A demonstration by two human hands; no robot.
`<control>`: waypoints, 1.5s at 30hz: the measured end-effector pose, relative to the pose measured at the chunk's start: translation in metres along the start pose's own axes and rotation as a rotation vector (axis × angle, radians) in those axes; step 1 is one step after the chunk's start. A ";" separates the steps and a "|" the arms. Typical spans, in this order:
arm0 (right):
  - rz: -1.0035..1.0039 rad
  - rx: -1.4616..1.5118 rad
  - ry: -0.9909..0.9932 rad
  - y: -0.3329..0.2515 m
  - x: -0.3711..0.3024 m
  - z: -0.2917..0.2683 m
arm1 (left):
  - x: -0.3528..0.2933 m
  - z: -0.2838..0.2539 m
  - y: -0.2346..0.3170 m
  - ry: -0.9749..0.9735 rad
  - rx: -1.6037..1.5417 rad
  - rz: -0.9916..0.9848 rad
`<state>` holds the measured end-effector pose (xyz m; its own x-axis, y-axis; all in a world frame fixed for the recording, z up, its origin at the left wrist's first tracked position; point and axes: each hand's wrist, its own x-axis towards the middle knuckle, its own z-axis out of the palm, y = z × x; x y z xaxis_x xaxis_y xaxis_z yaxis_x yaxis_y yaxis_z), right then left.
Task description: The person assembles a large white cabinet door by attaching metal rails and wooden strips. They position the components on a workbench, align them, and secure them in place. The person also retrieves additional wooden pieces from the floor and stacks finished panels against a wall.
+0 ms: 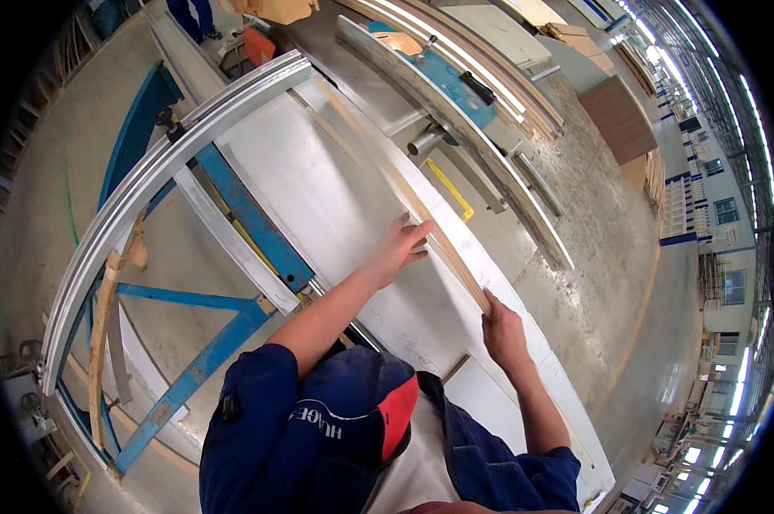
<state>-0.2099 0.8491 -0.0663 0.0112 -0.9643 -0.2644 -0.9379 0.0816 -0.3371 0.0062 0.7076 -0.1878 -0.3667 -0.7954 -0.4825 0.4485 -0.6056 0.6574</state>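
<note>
A long, thin wooden strip (pixel 456 261) runs diagonally along the far side of a white-topped work table (pixel 276 163). My right hand (pixel 504 332) is closed around its near end, the thumb lying along the wood. Farther up the strip, my left hand (pixel 397 247) has its fingers spread, and the fingertips reach the strip's left edge. The far part of the strip looks blurred. A second narrow strip (pixel 325 125) lies on the white surface near the table's far end.
A silver metal rail (pixel 177 154) crosses the left side above a blue steel frame (pixel 186 381). Beyond the table stand a long grey-edged beam (pixel 481 154) and a blue machine part (pixel 456 77). Stacked boards (pixel 618 120) are farther right. Another person's legs (pixel 192 15) show at the top left.
</note>
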 end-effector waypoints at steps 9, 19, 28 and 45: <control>-0.210 -0.098 0.034 0.142 -0.042 0.083 | 0.058 0.003 -0.109 0.040 -0.020 0.157; -0.076 0.100 0.294 0.262 -0.100 0.085 | 0.051 0.093 -0.105 0.038 0.322 -0.080; -0.003 0.112 0.363 0.275 -0.089 0.086 | 0.031 0.083 -0.118 0.624 1.591 0.637; 0.004 0.190 0.358 0.350 -0.139 0.025 | 0.002 0.174 -0.162 0.645 1.768 0.741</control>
<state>-0.5311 1.0178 -0.1700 -0.1454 -0.9879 0.0541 -0.8567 0.0984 -0.5063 -0.2090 0.8083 -0.1945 -0.0563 -0.9638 0.2608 -0.9341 0.1431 0.3271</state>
